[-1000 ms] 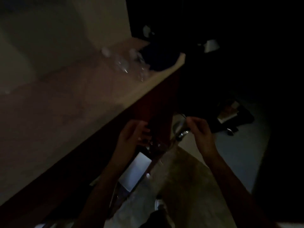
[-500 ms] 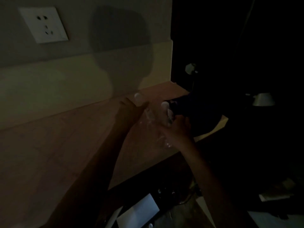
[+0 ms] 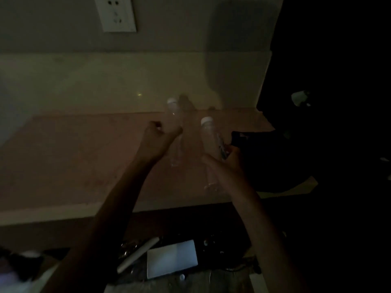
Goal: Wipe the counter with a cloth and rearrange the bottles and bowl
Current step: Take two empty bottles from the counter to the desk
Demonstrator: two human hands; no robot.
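Dim scene. Two clear bottles with white caps on pinkish counter (image 3: 74,157): left bottle (image 3: 175,132) gripped by left hand (image 3: 157,140), right bottle (image 3: 210,142) gripped by right hand (image 3: 224,166). Dark bowl (image 3: 273,161) just beside right bottle, at counter's right end. White wall socket (image 3: 116,13) above backsplash. White paper (image 3: 172,259) below counter edge.

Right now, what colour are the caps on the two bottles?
White, on both clear bottles, seen in the dim head view.

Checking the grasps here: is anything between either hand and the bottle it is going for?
Nothing visible. The left hand already grips one clear bottle and the right hand grips the other bottle; both stand on the counter.
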